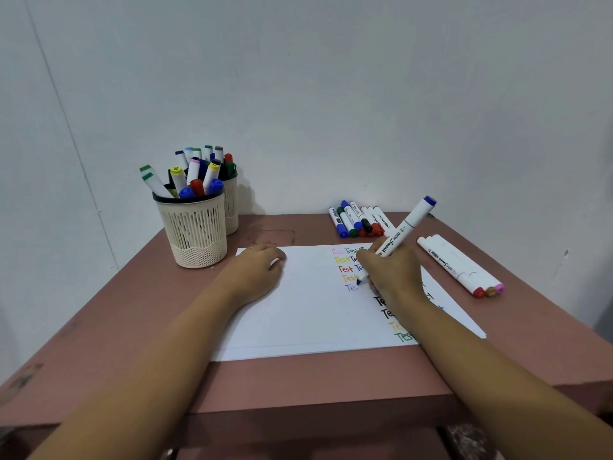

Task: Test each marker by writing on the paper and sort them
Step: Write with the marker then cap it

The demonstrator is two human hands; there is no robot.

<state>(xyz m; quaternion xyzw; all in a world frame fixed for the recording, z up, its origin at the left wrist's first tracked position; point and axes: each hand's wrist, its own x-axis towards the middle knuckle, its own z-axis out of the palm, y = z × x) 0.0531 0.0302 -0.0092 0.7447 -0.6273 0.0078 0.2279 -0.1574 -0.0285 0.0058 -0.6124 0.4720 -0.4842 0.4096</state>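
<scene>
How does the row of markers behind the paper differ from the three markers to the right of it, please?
The back row holds more markers, about seven; the right trio just three. The back row's markers are shorter, capped blue, green, black and red; the right trio's are longer, capped red, brown and pink. Both lie flat on the table, side by side.

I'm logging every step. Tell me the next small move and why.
Probably finish the word by drawing the last "t". The right hand grips the marker with its tip on the paper. The blue word beside the tip reads only "Tes", while the red word above reads "Test". The left hand rests on the paper.
</scene>
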